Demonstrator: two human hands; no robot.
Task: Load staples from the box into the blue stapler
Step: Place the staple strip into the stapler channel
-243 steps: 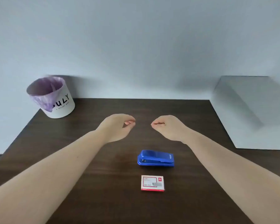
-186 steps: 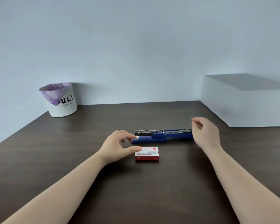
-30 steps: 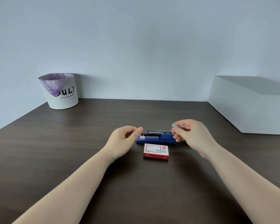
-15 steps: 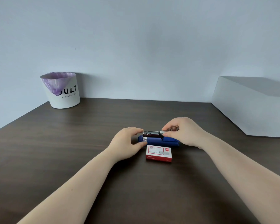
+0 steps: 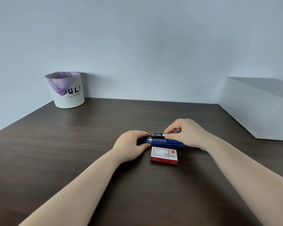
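Observation:
The blue stapler (image 5: 163, 143) lies on the dark wooden table (image 5: 72, 144) with its metal staple rail (image 5: 155, 135) exposed on top. My left hand (image 5: 131, 145) grips the stapler's left front end. My right hand (image 5: 185, 132) pinches a small silvery strip of staples (image 5: 167, 136) at the rail's right part, right over it. The red and white staple box (image 5: 164, 156) lies closed just in front of the stapler. The stapler's flipped-back lid is hidden behind my right hand.
A white bin (image 5: 67, 92) with a purple liner stands at the table's back left by the wall. A large white box (image 5: 258, 108) sits at the right side.
My right hand has brought the staple strip left and down onto the rail. My left hand has closed around the stapler's front end. The view has drifted a little.

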